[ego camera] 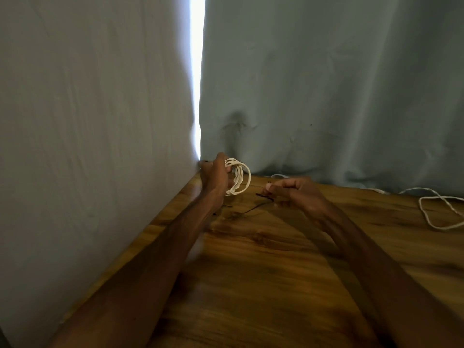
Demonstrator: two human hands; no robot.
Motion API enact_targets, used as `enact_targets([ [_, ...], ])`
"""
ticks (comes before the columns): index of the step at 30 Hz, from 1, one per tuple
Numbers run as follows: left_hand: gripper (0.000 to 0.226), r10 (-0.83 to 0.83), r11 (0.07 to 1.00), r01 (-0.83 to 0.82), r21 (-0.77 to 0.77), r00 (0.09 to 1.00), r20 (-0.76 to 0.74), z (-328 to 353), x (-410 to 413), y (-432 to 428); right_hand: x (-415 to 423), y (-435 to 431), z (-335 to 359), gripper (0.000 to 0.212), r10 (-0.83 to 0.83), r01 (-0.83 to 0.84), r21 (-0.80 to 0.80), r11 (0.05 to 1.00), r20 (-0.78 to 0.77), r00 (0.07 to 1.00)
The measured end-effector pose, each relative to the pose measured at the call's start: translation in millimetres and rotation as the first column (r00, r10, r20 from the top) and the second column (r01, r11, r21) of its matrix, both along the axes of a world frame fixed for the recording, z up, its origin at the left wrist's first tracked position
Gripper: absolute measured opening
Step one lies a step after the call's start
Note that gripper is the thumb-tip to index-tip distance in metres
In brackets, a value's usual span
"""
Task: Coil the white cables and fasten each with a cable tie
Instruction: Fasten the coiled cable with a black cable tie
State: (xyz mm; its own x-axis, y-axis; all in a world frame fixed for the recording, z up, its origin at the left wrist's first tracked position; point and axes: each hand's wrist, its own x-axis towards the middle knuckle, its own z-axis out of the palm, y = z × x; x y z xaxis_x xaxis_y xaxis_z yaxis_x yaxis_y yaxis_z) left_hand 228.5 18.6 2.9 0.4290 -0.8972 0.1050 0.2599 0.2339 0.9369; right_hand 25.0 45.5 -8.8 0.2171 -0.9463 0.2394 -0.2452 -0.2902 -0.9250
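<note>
Just above the centre of the frame, left hand [216,175] gripping a coil [238,179] of white twisted cable, fingers curled round several stacked loops. Coil held on edge over the far left corner of the table [251,272]; impossible to tell whether its lower rim touches the wood.

Right of the coil, near but apart from it, right hand [298,192] with thumb and forefinger pressed together on a thin black tie [265,195], remaining fingers curled in. Blurred here, so exact hold on the tie hard to make out. Thin dark tail trailing down and left from the pinch to the tabletop, below the coil.

At the right edge of the frame, well apart from both hands, loose white cable [437,212] lying uncoiled in an open loop on the wood, with more of it running along the foot of the curtain [326,84].

Bare forearms reaching in from the lower left and lower right corners, converging toward the centre.

Brown wood-grain tabletop across the lower half. Grey-blue curtain filling the upper half and the whole left side, split by a narrow bright gap [197,71] of daylight from the top edge down to the left hand
</note>
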Motion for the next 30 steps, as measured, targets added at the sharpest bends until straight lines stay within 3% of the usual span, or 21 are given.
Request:
enact_targets([
  [4, 0.038, -0.101, 0.994, 0.1, 0.034, 0.995, 0.028, -5, -26, 6, -28, 25, 7, 0.019, -0.005, 0.005, -0.018, 1.0, 0.026, 1.0],
  [9, 0.036, -0.155, 0.988, 0.153, 0.038, 0.985, 0.08, -7, -51, 20, -40, 42, 7, 0.027, 0.099, -0.112, 0.046, 0.993, 0.217, 0.971],
  [16, 0.035, -0.083, 0.997, 0.081, 0.022, 0.965, 0.249, -19, -70, 32, -16, 51, 2, 0.024, 0.121, -0.159, 0.134, 0.978, 0.257, 0.959],
  [21, 0.04, 0.026, 0.999, -0.007, -0.051, 0.924, 0.382, -21, -82, 40, -6, 53, -2, 0.013, 0.045, -0.079, 0.146, 0.986, 0.218, 0.975],
  [27, 0.04, 0.08, 0.996, -0.06, -0.067, 0.929, 0.362, -19, -83, 44, 2, 52, 0, 0.022, 0.01, -0.121, 0.252, 0.96, 0.402, 0.915],
  [30, 0.04, 0.112, 0.993, -0.092, -0.073, 0.922, 0.371, -18, -82, 42, 5, 57, -1, 0.02, -0.036, -0.081, 0.261, 0.962, 0.415, 0.909],
])
